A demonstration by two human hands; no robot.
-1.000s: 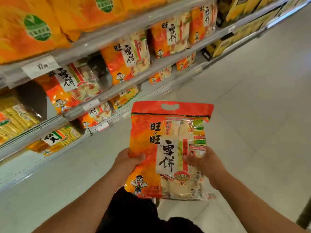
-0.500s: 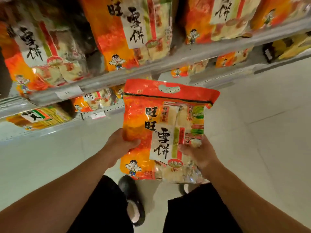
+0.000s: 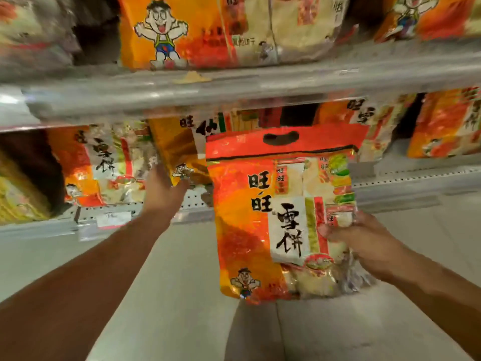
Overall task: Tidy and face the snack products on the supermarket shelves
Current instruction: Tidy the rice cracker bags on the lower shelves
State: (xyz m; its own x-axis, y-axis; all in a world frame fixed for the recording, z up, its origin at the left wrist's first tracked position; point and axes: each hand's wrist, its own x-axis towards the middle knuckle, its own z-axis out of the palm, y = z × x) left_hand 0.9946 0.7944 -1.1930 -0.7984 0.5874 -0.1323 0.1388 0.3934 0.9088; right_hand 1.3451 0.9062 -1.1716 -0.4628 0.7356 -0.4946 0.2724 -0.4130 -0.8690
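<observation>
One glossy orange-red plastic rice-cracker bag (image 3: 281, 217), long axis upright, is pinched at its 3 o'clock edge by the right hand (image 3: 364, 246). Released and spread, the left hand (image 3: 164, 191) nears the tilted yellow-orange bag (image 3: 174, 149) at 10 o'clock on the lower perforated grey metal shelf (image 3: 390, 188).

Grey metal upper shelf edge (image 3: 234, 84) caps the lower bay. A tilted yellow-orange snack bag (image 3: 179, 149) blocks its centre. A dark gap (image 3: 299, 115) opens behind.

Top-shelf bags (image 3: 182, 35) cut off by upper edge, blurred. Held bag (image 3: 281, 217) hides shelf stock behind it & right grip (image 3: 364, 243) fingers. Price tag (image 3: 113, 219) unreadable. Left grip (image 3: 164, 188) fingertips smeared.
</observation>
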